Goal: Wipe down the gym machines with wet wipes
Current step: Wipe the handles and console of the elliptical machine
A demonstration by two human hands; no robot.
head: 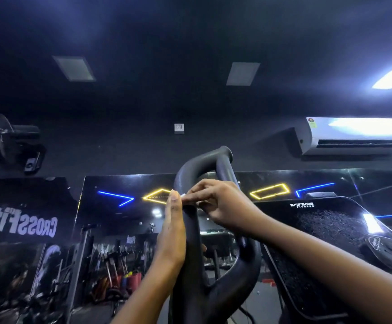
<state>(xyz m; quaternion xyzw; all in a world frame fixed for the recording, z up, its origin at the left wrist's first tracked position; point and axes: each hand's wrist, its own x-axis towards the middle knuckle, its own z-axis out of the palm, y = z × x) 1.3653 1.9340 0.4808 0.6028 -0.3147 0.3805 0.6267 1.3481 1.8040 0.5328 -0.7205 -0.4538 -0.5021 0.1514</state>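
A dark grey looped handlebar (223,164) of a gym machine rises in the middle of the view. My left hand (171,232) lies flat against the left side of the bar, fingers straight and pointing up. My right hand (218,204) reaches in from the right with curled fingers and pinches a small white scrap of wet wipe (182,195) against the bar, right at my left fingertips. Most of the wipe is hidden by the fingers.
The machine's black console (326,232) marked VIVA FITNESS sits to the right. A wall mirror (110,220) behind reflects neon lights and gym racks. An air conditioner (354,134) hangs at upper right, a wall fan (10,136) at left.
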